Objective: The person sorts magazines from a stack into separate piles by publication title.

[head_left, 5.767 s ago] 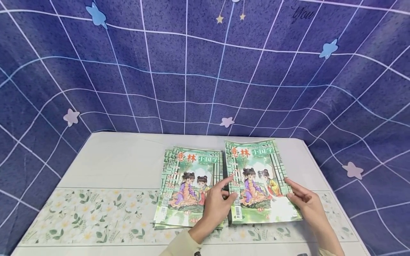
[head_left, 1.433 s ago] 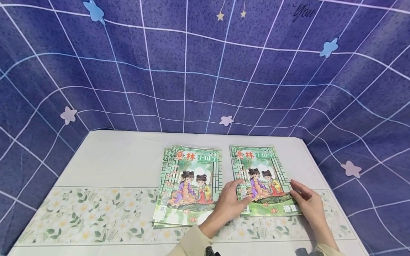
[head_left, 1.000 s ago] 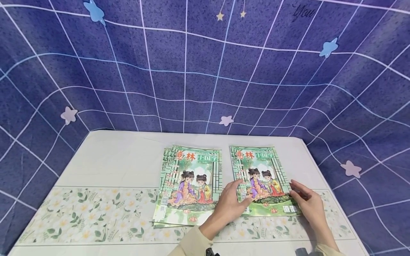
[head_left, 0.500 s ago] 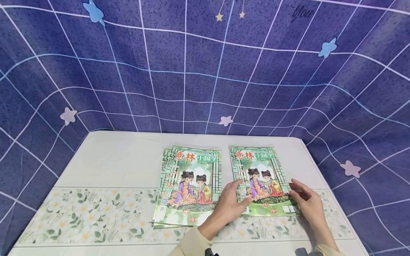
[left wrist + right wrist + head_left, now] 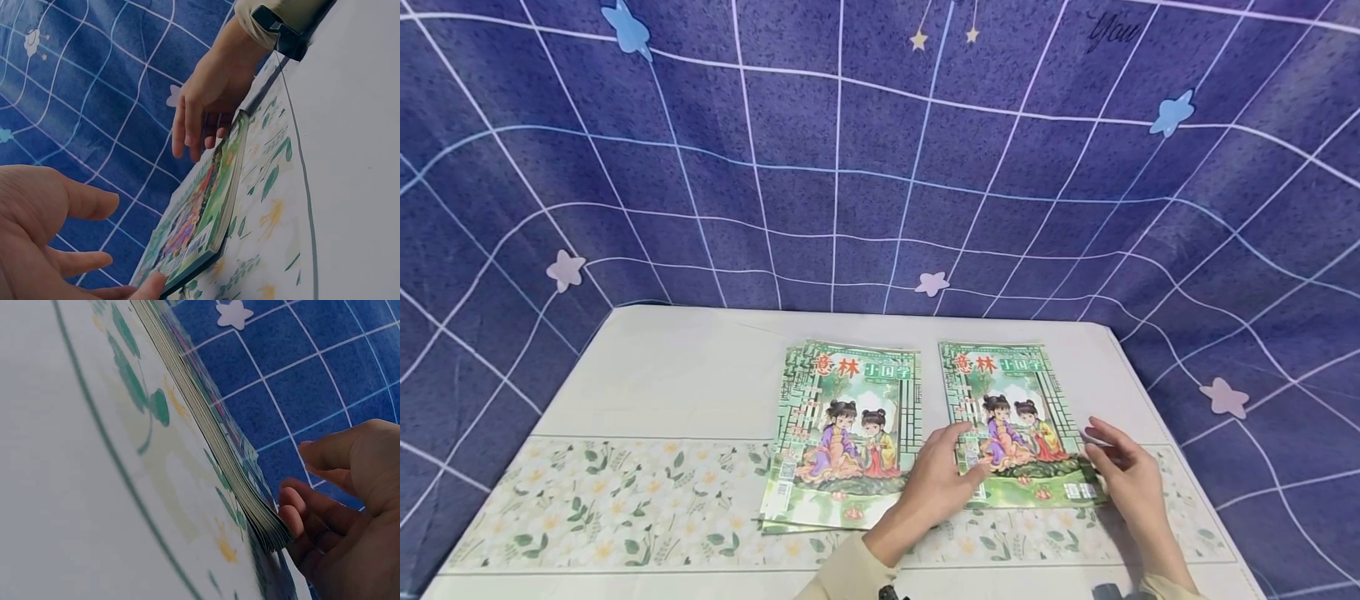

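Green and glossy, a magazine point(image 5: 1022, 417) lies face up on the white counter point(image 5: 677, 367) between the two hands, its cover showing two drawn figures in robes beneath a row of characters. Whether it is one copy or several laid squarely together, I cannot tell.

The left hand point(image 5: 942, 471) is at the spine side, thumb and fingers spread and relaxed rather than gripping; in the left wrist view a fingertip meets the spine. The right hand point(image 5: 1123, 471) is at the opposite edge, fingers loosely bent and holding nothing. The right wrist view puts its fingertips right beside the fanned page corner, though contact is hard to make out.

Left of the magazine, across a narrow gap, sits a stack point(image 5: 850, 425) of matching copies, their edges slightly out of line at the left and bottom. The left forearm passes over its lower right corner.

Beneath the lower part of both runs a floral band point(image 5: 647, 500) of pale blossoms and green leaves. Pale sleeves point(image 5: 850, 575) cover the forearms, and a dark strap point(image 5: 278, 31) shows at the right wrist. Behind the counter hangs a purple-blue cloth point(image 5: 880, 125) with a white and light-blue grid and scattered stars.
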`<action>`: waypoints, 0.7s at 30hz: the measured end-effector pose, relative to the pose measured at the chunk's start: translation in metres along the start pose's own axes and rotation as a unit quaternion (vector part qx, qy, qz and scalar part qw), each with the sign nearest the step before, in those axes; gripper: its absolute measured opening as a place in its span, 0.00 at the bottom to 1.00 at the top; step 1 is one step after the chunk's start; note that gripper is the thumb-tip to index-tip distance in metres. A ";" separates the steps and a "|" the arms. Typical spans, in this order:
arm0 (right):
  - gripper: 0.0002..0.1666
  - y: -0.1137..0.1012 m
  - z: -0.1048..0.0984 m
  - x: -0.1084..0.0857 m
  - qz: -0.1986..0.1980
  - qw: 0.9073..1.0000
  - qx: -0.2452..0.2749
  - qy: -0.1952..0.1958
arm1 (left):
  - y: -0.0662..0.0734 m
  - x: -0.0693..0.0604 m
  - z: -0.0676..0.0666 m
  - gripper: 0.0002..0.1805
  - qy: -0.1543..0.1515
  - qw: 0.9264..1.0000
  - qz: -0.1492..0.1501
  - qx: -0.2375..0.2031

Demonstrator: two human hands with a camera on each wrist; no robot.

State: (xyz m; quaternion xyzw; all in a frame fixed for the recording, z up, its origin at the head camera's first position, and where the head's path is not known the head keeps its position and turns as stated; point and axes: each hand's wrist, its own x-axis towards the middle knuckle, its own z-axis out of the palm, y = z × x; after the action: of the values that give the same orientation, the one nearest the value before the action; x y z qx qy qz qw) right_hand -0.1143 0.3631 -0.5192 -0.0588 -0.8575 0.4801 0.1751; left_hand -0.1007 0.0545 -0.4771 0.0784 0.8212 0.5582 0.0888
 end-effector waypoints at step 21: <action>0.26 -0.036 0.012 -0.008 -0.015 0.996 0.081 -0.025 | -0.009 -0.005 -0.029 0.30 0.032 0.996 0.051 -0.064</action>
State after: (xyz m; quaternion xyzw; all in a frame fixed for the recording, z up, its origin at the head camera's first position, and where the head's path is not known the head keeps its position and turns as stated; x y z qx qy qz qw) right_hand -0.1091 0.3327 -0.4966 -0.0194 -0.8208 0.5463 0.1654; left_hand -0.1032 0.0240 -0.4742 0.0964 0.7814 0.6154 0.0387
